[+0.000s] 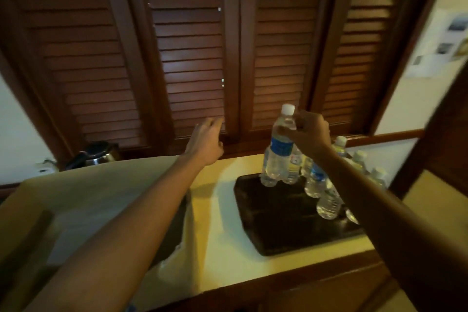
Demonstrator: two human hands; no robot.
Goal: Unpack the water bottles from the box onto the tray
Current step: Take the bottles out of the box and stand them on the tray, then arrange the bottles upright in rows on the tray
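bottle (279, 149): upright, base at far-left corner of tray (273, 225), touching a second bottle beside it
right hand (310, 134): fingers pinch bottle's neck under white cap
left hand (206, 139): fingers loosely spread, holding nothing, above box (88, 200)
other bottles (326, 195): along tray's right edge
tray, box: on bench (217, 243)

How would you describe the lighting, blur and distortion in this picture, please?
Head view: dim, warm light; the wide lens fans the shutters outward; the box and far-right bottles are blurred; the bottle in the right hand above the tray is clearer.
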